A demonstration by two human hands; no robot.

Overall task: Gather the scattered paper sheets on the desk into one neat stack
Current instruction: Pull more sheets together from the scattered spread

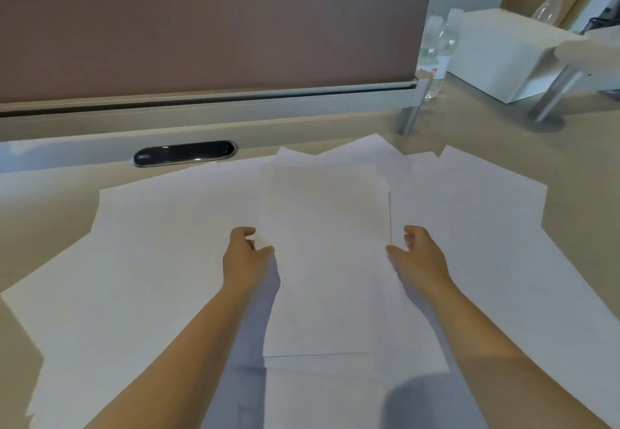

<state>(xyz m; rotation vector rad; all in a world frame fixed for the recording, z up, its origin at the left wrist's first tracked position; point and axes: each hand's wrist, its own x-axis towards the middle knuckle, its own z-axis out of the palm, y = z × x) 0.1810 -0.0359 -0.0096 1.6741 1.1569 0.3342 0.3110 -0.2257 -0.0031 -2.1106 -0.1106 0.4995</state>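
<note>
Paper sheets [167, 260] lay fanned over the beige desk [40, 227], white on white, overlapping from the far left round to the far right, edges at odd angles

Behind them stood a brown partition screen [214, 22] on a grey rail, with a dark oval cable port [184, 153] set in the desk just past the sheets' far edge. Off to the right, well apart from the paper: a white box [496, 56], some clear water bottles [443, 49], a metal post [553, 93]

A partial stack [327, 260] sat in the middle of the spread, on top of the loose sheets, its long axis running straight away from the person, near edge toward the body. Its edges looked roughly squared, though a few sheets stuck out beneath its near end

Left hand [246, 257] was at the stack's left long edge, fingers curled, seemingly pinching that edge. Right hand [417, 255] was at the right long edge, fingers loosely bent and spread, thumb tip about touching the paper; whether it truly gripped could not be told

So the stack lay between the two hands, about equally near to each. Remaining loose sheets lay outward on both sides, the left batch nearer the left hand, the right batch nearer the right. Judged: the gathering was partly done, the outer sheets not yet drawn in
</note>
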